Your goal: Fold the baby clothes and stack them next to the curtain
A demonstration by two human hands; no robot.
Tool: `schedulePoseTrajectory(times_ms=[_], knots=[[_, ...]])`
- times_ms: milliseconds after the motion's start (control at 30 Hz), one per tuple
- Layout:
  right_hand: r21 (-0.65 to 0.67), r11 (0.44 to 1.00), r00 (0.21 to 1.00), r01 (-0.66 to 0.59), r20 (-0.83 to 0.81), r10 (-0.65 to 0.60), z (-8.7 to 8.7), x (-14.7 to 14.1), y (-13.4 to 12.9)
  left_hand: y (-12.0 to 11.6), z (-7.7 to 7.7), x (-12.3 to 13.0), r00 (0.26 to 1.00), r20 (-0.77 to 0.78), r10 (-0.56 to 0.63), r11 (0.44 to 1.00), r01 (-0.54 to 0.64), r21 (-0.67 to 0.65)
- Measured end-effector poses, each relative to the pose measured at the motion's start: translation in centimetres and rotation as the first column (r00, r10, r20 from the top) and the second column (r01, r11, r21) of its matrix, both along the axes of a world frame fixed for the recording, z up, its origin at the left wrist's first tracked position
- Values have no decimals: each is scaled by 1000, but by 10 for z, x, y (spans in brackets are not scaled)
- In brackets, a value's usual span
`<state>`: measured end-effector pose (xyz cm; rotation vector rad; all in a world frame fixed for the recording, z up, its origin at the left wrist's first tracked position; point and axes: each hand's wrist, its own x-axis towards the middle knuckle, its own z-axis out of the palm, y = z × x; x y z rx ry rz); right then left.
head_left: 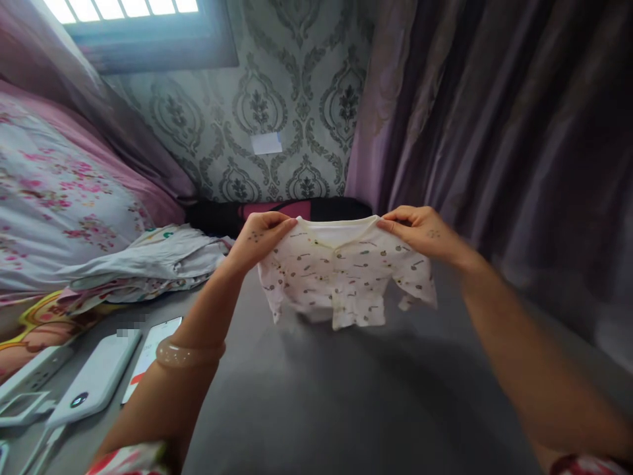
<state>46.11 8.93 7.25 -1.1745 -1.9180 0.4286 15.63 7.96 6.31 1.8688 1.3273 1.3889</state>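
On a dial centred on the view, a white floral cloth (pixel 64 185) fills ten to nine o'clock, with a yellow patterned cloth (pixel 42 320) below it. Toward eight o'clock lie a white power strip (pixel 37 376) and, just beside it, a white power bank (pixel 99 369) with a round dark display and a cable at its near end. A bright barred window (pixel 123 8) sits at ten to eleven o'clock. Between seven and eight, a phone (pixel 159 335) with a lit screen lies partly hidden behind the left forearm, which wears a pale bangle (pixel 188 356). A heap of light clothes (pixel 168 257) rests at nine o'clock.

Closer in on that side, the left hand (pixel 258 241) pinches one shoulder of a small white printed shirt (pixel 341 277) between thumb and fingers. The shirt hangs just below centre, toward five o'clock, over a grey surface (pixel 316 402) — neckline taut across the top, sleeves drooping at both sides, lower edge uneven. Behind it, damask wallpaper (pixel 304 79) spans eleven to twelve, carrying a white card (pixel 267 143) at eleven.

At three o'clock the right hand (pixel 428 231) grips the other shoulder, also between thumb and fingers — both hands nearly level. A purplish curtain (pixel 445 112) drapes from one to three o'clock.
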Motion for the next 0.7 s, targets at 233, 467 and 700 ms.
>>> schedulePoseTrajectory(times_ms=[233, 467, 700], knots=[[-176, 982, 993, -69, -105, 51, 9, 4, -18, -12, 13, -14, 988, 88, -126, 990, 131, -60], [-204, 974, 993, -103, -77, 89, 14, 2, -15, -11, 16, -10, 996, -7, -88, 992, 87, -94], [-231, 965, 977, -126, -195, 82, 10, -1, -14, -5, 6, -12, 980, 148, -135, 981, 153, -118]])
